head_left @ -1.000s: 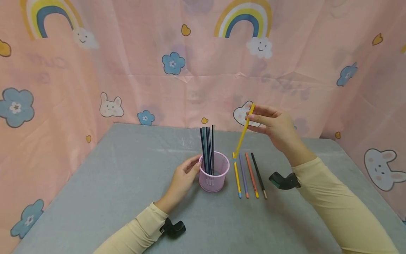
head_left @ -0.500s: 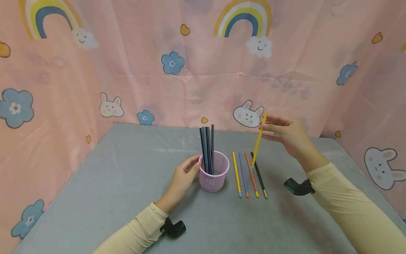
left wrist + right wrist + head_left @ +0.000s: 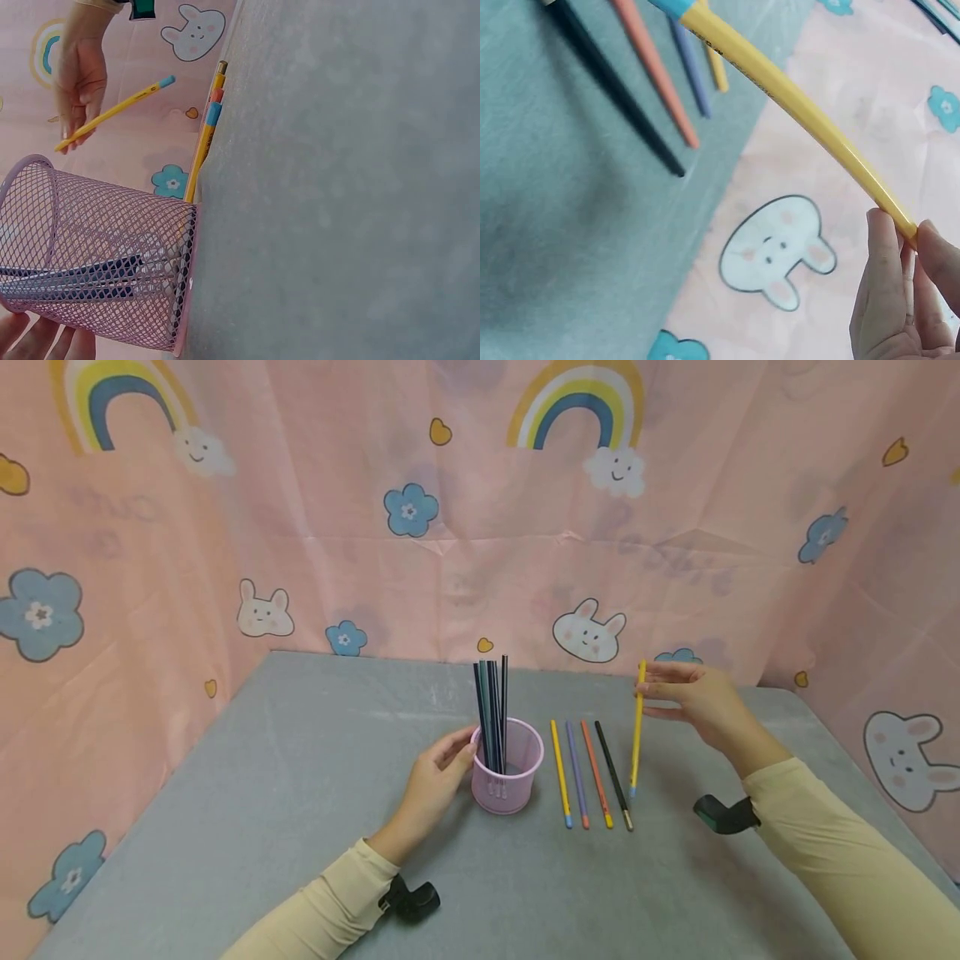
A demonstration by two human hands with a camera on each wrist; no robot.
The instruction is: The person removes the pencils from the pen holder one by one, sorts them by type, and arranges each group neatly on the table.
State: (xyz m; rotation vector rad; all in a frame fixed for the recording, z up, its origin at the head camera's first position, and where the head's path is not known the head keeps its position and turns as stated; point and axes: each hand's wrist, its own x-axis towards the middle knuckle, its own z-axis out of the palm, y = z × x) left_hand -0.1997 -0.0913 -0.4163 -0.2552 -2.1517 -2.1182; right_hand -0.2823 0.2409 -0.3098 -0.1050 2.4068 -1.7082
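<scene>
At the left, the left hand [image 3: 423, 789] holds the pink mesh cup [image 3: 504, 795] by its near-left side, thumb at the rim, and dark rods [image 3: 490, 710] lean inside it. Just right of the cup, a yellow pencil [image 3: 561, 774], a purple pencil [image 3: 577, 774], a red pencil [image 3: 596, 772] and a black pencil [image 3: 613, 774] lie side by side on the grey counter [image 3: 337, 735]. Rightmost, the right hand [image 3: 697, 697] pinches the second yellow pencil [image 3: 637, 743] near its top, blue end down, just beside the black one and clear of the surface. The step looks like adding this pencil to the row; the next move seems to call for lowering and tilting it flat, without nudging its neighbour, before letting go. Half a second ago it slanted across the red and black pencils; now it stands farther right, lower and nearly upright, while cup and left hand look unchanged.
</scene>
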